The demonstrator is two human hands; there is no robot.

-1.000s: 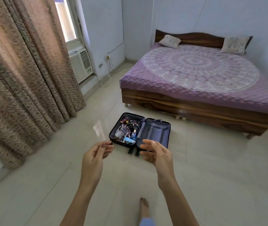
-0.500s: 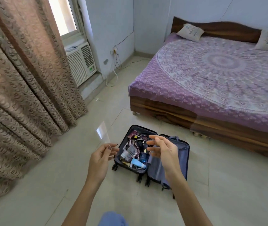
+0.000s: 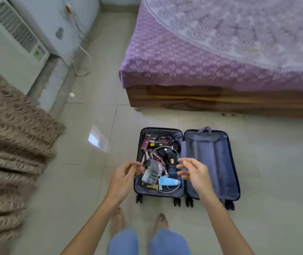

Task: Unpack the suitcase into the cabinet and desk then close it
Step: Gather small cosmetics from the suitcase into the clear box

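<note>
A home bedroom: a wooden bed (image 3: 220, 100) with purple cover, beside it a tiled floor (image 3: 91, 181), curtain (image 3: 9, 153) and window cooler (image 3: 12, 46)

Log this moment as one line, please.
suitcase: open on floor, items inside; left hand: empty, above it; right hand: empty, above it

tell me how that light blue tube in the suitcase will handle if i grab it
The light blue tube looks round-bodied and lies on its side, so it may roll if nudged. It looks like soft plastic, so probably light and a little squashy, not fragile. A white cable runs just beside it in the suitcase and might snag and come along.
</note>
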